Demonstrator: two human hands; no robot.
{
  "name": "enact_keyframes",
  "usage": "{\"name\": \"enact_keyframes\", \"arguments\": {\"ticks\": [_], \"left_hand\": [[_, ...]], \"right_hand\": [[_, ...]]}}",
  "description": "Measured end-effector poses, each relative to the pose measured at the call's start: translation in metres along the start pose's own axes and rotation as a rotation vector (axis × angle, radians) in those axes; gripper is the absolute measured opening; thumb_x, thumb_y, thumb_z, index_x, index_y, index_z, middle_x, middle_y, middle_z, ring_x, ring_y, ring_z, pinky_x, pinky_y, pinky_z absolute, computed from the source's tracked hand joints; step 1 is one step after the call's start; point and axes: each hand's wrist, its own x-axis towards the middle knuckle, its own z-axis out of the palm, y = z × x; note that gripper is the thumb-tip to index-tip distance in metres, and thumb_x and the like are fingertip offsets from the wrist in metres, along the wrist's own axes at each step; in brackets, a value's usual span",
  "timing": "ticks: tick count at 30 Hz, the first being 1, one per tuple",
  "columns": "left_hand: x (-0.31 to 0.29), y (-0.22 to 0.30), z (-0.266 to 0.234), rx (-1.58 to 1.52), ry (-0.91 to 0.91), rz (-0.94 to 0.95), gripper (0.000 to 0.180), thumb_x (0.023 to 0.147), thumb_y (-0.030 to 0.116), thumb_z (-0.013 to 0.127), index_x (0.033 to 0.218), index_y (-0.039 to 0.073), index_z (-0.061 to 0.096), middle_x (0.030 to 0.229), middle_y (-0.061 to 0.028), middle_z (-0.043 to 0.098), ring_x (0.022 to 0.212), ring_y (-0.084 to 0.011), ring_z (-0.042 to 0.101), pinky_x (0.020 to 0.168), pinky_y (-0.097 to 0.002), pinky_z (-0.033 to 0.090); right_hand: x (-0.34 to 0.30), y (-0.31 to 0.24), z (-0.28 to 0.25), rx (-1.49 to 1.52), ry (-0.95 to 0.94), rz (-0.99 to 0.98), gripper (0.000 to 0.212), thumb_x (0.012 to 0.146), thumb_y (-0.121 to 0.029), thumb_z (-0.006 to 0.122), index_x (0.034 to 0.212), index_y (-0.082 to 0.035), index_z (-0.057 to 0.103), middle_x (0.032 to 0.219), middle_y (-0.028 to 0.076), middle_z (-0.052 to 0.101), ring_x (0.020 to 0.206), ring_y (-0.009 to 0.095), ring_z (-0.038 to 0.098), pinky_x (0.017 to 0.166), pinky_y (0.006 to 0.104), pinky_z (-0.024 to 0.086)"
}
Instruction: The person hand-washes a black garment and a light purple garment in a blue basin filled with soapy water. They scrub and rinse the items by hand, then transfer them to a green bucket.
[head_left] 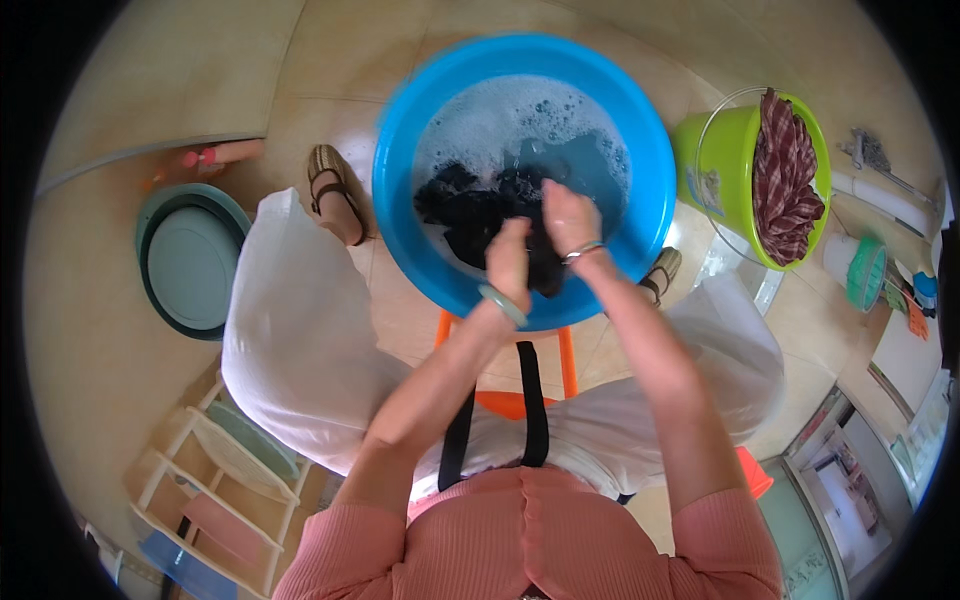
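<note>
A large blue basin [648,130] with soapy water stands on the floor between my feet. Dark wet cloth [470,215] lies half sunk in it, with foam [500,115] floating toward the far side. My left hand [510,262], a pale bangle at its wrist, is closed on the cloth near the basin's front rim. Just right of it, my right hand [572,218], with a thin metal bracelet, is also closed on the cloth. Between and below the hands a bunched part of the cloth hangs near the front rim. My fingertips are partly blurred.
At the right stands a green bucket [722,160] with checked maroon cloth [785,185] over its rim. Stacked teal basins [195,265] and a pink bottle [225,153] are at the left. A white rack [215,480] stands lower left. An orange stool [500,403] is beneath me.
</note>
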Motion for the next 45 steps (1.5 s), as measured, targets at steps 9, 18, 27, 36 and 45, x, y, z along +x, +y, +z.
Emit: {"name": "enact_keyframes", "arguments": {"ticks": [9,18,27,36,45], "left_hand": [[0.024,0.037,-0.029,1.207,-0.002,0.844,0.059,0.075,0.027,0.065,0.131,0.018,0.049,0.150,-0.0150,0.022,0.141,-0.0353,0.016,0.111,-0.0501,0.013],[-0.024,0.076,-0.003,1.070,-0.262,1.036,0.027,0.077,0.003,0.063,0.104,0.003,0.061,0.094,-0.0156,0.065,0.090,-0.0283,0.063,0.095,-0.0357,0.042],[0.012,0.077,-0.023,0.325,-0.106,0.778,0.044,0.083,-0.006,0.056,0.124,0.008,0.059,0.124,-0.0057,0.058,0.113,-0.0156,0.052,0.099,-0.0271,0.037],[0.054,0.037,-0.022,-0.376,-0.540,-0.160,0.041,0.095,0.033,0.054,0.132,0.017,0.052,0.145,-0.0081,0.035,0.115,-0.0161,0.050,0.092,-0.0332,0.042],[0.012,0.059,0.005,-0.199,-0.532,-0.187,0.031,0.094,0.040,0.056,0.116,0.019,0.049,0.093,-0.0088,0.057,0.082,-0.0173,0.056,0.071,-0.0306,0.049]], "right_hand": [[0.003,0.051,-0.048,1.048,-0.388,0.084,0.020,0.088,-0.006,0.050,0.098,0.002,0.065,0.099,0.008,0.067,0.094,0.014,0.061,0.087,0.0266,0.047],[-0.015,0.011,-0.031,0.174,-0.171,-0.106,0.036,0.070,-0.015,0.071,0.103,-0.008,0.061,0.105,0.011,0.063,0.110,0.027,0.051,0.091,0.0381,0.037],[0.009,0.062,-0.008,1.371,0.181,0.435,0.040,0.074,0.011,0.059,0.109,-0.006,0.061,0.114,0.004,0.060,0.101,0.017,0.059,0.085,0.0273,0.049],[-0.025,-0.062,-0.044,0.675,0.104,-0.308,0.032,0.064,0.009,0.049,0.088,-0.006,0.065,0.108,0.010,0.052,0.099,0.032,0.052,0.090,0.0362,0.044],[-0.072,-0.118,-0.053,0.260,0.207,-0.474,0.019,0.067,-0.021,0.078,0.073,-0.013,0.062,0.089,0.001,0.051,0.078,0.024,0.050,0.066,0.0343,0.045]]}}
